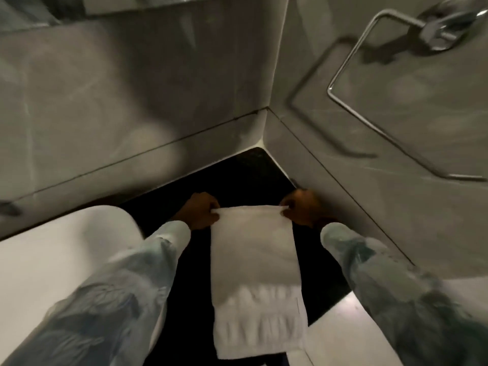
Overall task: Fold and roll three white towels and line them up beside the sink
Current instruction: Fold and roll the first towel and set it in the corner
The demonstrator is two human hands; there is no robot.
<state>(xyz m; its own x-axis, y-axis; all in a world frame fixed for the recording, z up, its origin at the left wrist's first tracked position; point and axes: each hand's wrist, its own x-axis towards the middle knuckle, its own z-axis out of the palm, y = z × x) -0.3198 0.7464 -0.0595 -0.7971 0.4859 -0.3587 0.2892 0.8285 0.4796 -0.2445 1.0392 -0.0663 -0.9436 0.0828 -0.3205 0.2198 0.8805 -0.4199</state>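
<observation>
Both far corners of white towel (257, 262) pinched: left hand (202, 211) on left corner, right hand (301, 208) on right, each closed on fabric. Towel spread on dark surface (237, 178) btwn white sink (60, 260) and wall corner. Long axis running from hands back toward body, near end over surface edge. Hands level w/ each other, equally close. Looks already folded to narrow strip; ribbed band near bottom. Prob. next: fold far edge toward body.

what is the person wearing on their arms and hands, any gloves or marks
Both arms wear long, loose sleeves in a pale blue-grey fabric with a darker mottled, feathery print. The left sleeve ends in a plain light cuff; the right sleeve reaches the wrist too. The left hand and right hand are bare, without gloves; blur hides any jewellery.
</observation>
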